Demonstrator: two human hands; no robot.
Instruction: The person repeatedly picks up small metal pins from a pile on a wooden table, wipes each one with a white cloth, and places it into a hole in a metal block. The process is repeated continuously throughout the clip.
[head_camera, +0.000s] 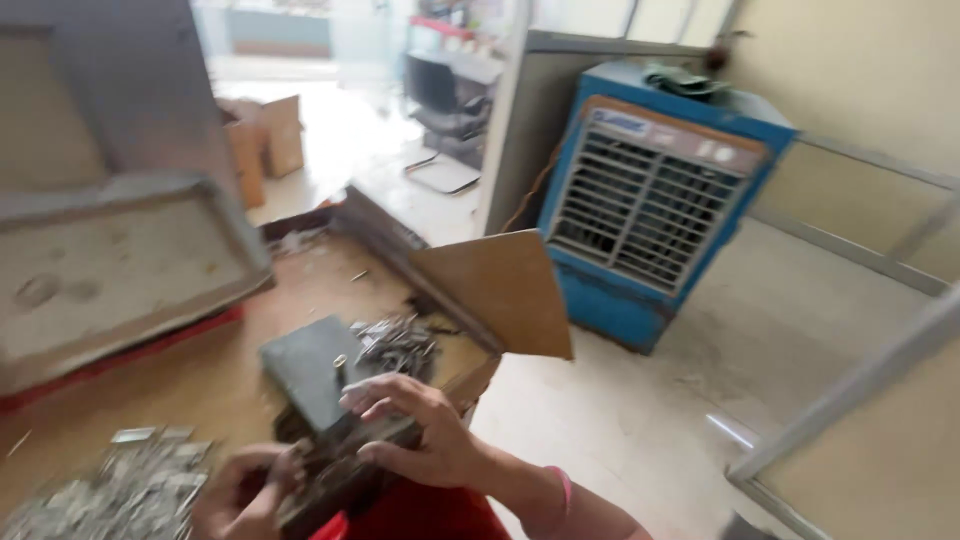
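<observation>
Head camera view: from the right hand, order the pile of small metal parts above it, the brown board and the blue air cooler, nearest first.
From the right hand:
1. Pile of small metal parts, on the table just beyond it.
2. Brown board, at the table's right edge.
3. Blue air cooler, on the floor beyond.

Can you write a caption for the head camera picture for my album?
Right hand and left hand grip a dark metal block beside small metal pieces, blue air cooler behind.

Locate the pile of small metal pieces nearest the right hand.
In the head view, the pile of small grey metal pieces lies on the wooden workbench, just beyond the right hand, beside the dark grey metal block.
</observation>
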